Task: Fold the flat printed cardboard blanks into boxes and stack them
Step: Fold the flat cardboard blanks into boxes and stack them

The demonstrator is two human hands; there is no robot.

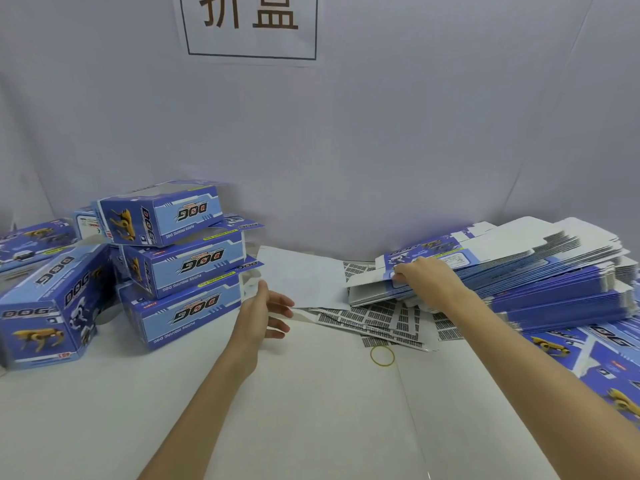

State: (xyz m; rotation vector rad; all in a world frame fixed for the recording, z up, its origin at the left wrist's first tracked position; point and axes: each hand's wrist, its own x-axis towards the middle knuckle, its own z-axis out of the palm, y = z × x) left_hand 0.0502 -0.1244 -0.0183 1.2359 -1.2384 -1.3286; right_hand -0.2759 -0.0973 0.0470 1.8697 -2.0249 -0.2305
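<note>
The right hand pinches the near edge of the top flat blue printed cardboard blank on the right-hand pile. The left hand, fingers spread, hovers beside the stacked folded blue boxes on the white table, against a grey cloth backdrop.

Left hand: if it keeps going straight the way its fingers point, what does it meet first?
The left hand is open, fingers pointing right. First in that line is the blank white sheet, then the barcode label sheets. Its fingertips may already overlap the sheet's edge; depth is unclear.
</note>
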